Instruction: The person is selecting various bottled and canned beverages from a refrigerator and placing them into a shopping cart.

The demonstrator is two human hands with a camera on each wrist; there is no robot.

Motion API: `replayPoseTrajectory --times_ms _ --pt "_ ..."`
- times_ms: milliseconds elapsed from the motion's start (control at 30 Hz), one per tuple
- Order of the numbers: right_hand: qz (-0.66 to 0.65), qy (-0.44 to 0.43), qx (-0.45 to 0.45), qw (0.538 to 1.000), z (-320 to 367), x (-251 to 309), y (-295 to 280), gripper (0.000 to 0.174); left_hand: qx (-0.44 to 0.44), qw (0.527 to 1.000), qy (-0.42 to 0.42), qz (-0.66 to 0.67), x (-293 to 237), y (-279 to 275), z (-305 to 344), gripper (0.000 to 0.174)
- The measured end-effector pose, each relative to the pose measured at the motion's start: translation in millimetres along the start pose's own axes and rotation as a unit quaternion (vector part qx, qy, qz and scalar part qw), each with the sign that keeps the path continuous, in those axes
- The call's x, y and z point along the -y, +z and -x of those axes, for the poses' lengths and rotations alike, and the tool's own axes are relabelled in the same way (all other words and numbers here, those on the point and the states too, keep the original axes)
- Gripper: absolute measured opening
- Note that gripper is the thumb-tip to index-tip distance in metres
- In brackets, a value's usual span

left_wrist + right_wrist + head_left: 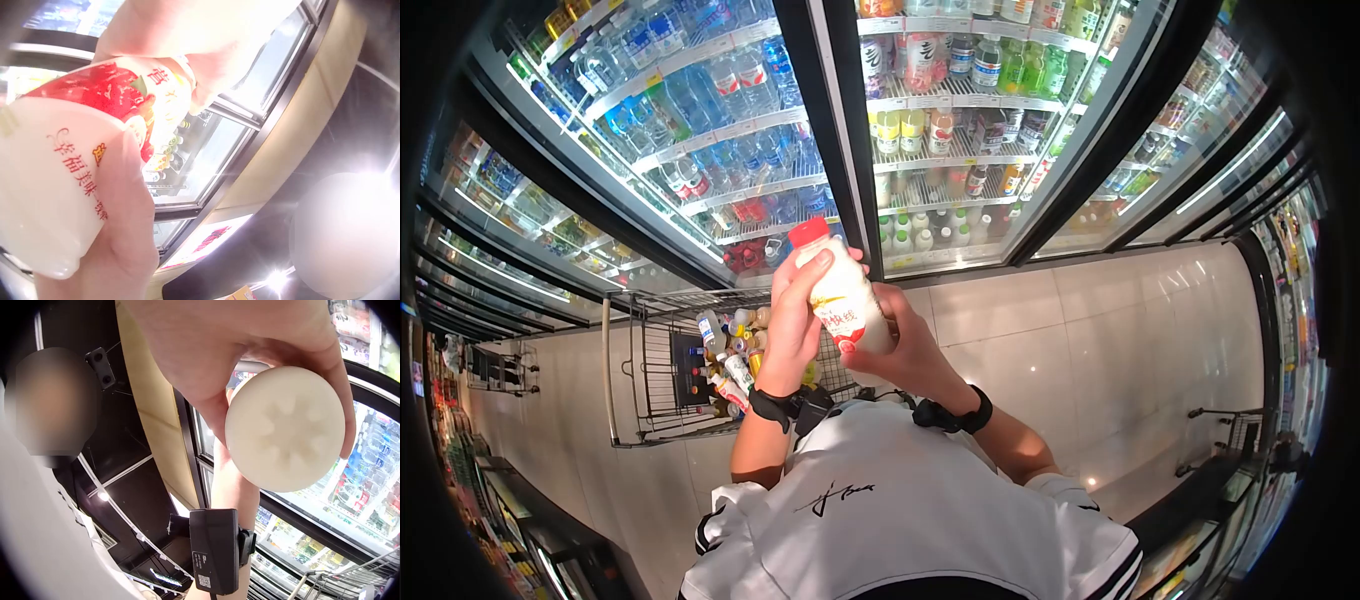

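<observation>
A white plastic drink bottle (844, 298) with a red cap (808, 233) is held tilted in front of the chest. My left hand (796, 318) grips its upper part below the cap, thumb along the front. Around the lower end curl the thumb and fingers of my right hand (912, 345). In the left wrist view the bottle (50, 187) shows red lettering and a red printed label. The right wrist view looks straight at the round bottle base (285, 429), with the right hand (250, 344) wrapped about it.
A wire shopping cart (640, 370) with several bottles and packages stands at the left. Ahead are glass-door fridges with drink shelves (945, 100). Pale tiled floor (1090, 340) extends to the right, where another cart (1240, 435) stands.
</observation>
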State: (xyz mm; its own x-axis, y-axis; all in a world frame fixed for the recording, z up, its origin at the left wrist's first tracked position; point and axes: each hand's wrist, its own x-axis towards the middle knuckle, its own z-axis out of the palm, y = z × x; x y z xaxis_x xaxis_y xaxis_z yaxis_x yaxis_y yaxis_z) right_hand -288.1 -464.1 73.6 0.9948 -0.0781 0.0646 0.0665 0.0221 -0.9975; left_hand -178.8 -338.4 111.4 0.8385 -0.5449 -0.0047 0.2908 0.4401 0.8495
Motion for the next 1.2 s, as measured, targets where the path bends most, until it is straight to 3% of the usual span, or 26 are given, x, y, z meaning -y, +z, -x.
replayPoseTrajectory --times_ms 100,200,367,800,967,1033,1200 --pt "-0.012 -0.011 -0.010 1.000 3 -5 -7 0.085 0.008 0.999 -0.015 0.031 3 0 0 0.028" --pt "-0.066 -0.003 0.062 0.996 3 -5 -19 0.085 0.002 1.000 -0.004 0.030 12 5 -2 0.032" --pt "-0.134 0.025 0.060 0.989 12 -11 -27 0.086 0.023 0.998 -0.020 0.063 25 17 -3 0.028" --pt "-0.250 0.041 0.104 0.962 26 -32 -66 0.072 -0.022 0.998 -0.061 0.024 54 45 -5 0.030" --pt "-0.234 0.053 0.103 0.965 28 -31 -71 0.079 -0.004 0.998 -0.061 0.033 55 54 -5 0.031" --pt "-0.238 0.042 0.094 0.966 28 -29 -74 0.072 0.014 0.997 -0.055 0.044 57 55 -8 0.031" --pt "-0.235 0.021 0.089 0.968 26 -24 -80 0.073 0.043 0.995 -0.055 0.071 62 55 -18 0.033"
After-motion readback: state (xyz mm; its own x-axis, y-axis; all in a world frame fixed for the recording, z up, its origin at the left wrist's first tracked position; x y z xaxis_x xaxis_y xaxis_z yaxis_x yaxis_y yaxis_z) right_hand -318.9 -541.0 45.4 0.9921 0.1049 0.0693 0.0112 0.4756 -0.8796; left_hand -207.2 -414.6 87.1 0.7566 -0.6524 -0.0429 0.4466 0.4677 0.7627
